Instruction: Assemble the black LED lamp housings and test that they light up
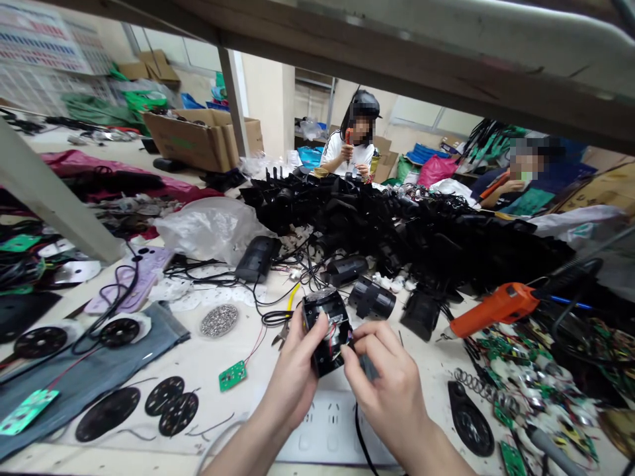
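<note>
Black plastic housing [335, 311], one: held above the white power strip [321, 441], open side showing, red wire [333, 326] inside. Left hand [299, 367]: grip closed around housing. Right hand [383, 370]: grip drawn in at housing's edge; whether it pinches anything, cannot tell. Handling: brace shell firmly; avoid tugging wire.

Two co-workers [361, 153], one held housing [333, 316], one purple phone [147, 277], one power strip [325, 433]

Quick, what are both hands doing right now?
Left hand: holding the black housing.
Right hand: curled at its edge; whether it's gripping, I can't tell.
</note>
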### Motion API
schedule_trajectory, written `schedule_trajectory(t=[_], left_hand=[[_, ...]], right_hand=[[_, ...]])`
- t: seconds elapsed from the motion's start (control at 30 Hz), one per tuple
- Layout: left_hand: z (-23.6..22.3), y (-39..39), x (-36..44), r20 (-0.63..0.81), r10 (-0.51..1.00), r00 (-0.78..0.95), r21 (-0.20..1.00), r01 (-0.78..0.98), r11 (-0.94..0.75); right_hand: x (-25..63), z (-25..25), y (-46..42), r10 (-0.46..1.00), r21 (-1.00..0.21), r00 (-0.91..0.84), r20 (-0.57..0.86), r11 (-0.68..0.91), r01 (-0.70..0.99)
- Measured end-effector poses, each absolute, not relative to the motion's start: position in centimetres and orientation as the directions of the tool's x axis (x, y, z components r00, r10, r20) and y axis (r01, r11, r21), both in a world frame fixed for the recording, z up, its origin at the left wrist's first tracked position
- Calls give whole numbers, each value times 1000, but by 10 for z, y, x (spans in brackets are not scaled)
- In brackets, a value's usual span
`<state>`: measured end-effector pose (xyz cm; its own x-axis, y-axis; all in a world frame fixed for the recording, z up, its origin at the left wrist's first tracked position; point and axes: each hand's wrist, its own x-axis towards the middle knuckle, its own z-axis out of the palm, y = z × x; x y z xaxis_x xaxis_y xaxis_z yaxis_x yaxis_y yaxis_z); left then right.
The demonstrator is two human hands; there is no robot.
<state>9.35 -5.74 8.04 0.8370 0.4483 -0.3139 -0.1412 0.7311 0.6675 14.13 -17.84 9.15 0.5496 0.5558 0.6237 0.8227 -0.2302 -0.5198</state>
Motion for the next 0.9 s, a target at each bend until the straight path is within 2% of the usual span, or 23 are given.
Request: schedule_trajectory(t=[0.23, 0.4, 0.53, 0.77, 0.9], left_hand=[[83, -59, 93, -303, 472, 828, 676, -162, 719], [83, -60, 93, -282, 500, 819, 706, -176, 687], [84, -58, 94, -274, 505, 819, 702, -188, 687], [85, -58, 94, -305, 479, 823, 680, -164, 714], [82, -57, 95, -331, 482, 811, 664, -163, 730]], right_hand=[[137, 86, -178, 593, -493, 557, 581, -288, 821], [137, 88, -177, 585, -546, 622, 520, -333, 769], [138, 88, -178, 539, -556, 655, 530, -363, 748], [137, 91, -181, 623, -566, 567, 539, -231, 791], [138, 90, -180, 641, -532, 538, 547, -229, 815]])
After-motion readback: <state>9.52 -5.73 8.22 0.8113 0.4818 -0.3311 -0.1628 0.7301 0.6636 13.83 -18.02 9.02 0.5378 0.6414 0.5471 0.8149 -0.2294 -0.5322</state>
